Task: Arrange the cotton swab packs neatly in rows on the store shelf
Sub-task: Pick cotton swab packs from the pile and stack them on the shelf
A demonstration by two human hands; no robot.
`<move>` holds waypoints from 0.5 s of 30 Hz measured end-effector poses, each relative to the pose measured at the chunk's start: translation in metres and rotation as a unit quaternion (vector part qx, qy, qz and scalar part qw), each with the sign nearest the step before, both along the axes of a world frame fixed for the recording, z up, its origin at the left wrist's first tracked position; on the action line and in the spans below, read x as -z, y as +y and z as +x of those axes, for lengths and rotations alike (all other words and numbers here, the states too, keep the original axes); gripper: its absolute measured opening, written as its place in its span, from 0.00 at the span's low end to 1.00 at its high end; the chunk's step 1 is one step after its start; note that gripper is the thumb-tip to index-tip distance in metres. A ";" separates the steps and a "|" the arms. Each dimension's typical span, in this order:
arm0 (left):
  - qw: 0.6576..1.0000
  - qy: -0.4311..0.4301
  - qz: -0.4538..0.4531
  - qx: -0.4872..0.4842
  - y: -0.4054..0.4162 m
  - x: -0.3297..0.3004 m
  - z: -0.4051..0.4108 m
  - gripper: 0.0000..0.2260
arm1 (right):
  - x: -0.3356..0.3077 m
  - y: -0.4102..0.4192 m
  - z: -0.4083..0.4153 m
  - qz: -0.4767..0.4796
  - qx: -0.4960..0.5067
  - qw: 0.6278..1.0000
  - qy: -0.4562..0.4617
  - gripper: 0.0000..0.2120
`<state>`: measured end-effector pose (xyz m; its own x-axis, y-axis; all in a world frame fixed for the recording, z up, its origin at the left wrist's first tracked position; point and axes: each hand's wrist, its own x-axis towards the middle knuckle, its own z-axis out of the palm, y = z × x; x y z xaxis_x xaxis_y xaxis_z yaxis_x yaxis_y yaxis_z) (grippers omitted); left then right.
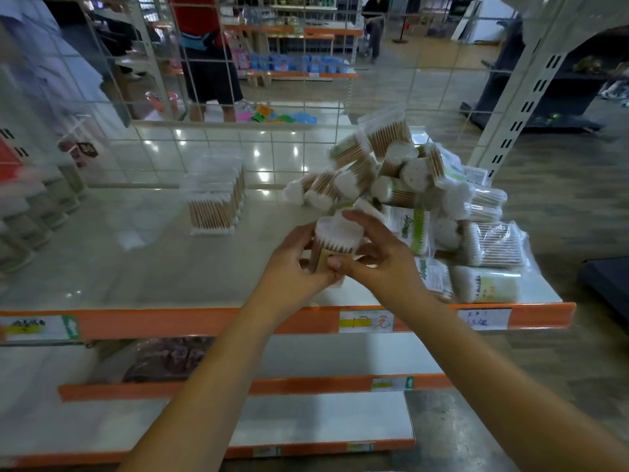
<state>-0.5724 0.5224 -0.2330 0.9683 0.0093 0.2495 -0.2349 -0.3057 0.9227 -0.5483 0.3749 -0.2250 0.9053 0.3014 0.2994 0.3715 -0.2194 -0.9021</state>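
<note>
Orange edging runs along the front of the store shelf (211, 323), with a white price label (39, 328) stuck at its far left. On the pale shelf top, left of centre, a short row of cotton swab packs (216, 201) stands upright, one pack behind another, wooden sticks vertical and white tips at top and bottom. Below that, on the next shelf down, lies a dark reddish packet (166, 359).

Near the middle, the left hand (292, 267) and the right hand (377, 257) meet around a single swab pack (335, 245), held above the shelf with its white cotton end facing up. The left hand's fingers curl around the pack's left side and its thumb presses on the lower front; the right hand's fingers arch over the top and right side, so both hands grip the pack between them.

To the right, a loose heap of swab packs (408, 185) is piled on the shelf at all angles, some bundles tilted, some bags lying flat. A handwritten price tag (366, 321) sits on the orange strip beneath it.
</note>
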 end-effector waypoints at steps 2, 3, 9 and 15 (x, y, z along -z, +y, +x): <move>0.999 -0.007 0.031 -0.018 0.011 0.001 -0.002 0.23 | -0.002 0.010 0.000 -0.027 0.016 0.999 -0.020 0.25; 0.999 -0.011 0.041 -0.026 0.018 0.001 -0.004 0.23 | -0.003 0.017 0.000 -0.034 0.021 0.999 -0.025 0.25; 0.988 -0.019 0.141 -0.062 0.078 0.008 -0.015 0.24 | -0.003 0.074 -0.001 -0.051 0.042 0.996 -0.062 0.26; 0.970 0.012 0.223 -0.101 0.160 0.005 -0.027 0.27 | -0.002 0.148 -0.009 -0.085 0.042 0.994 -0.054 0.27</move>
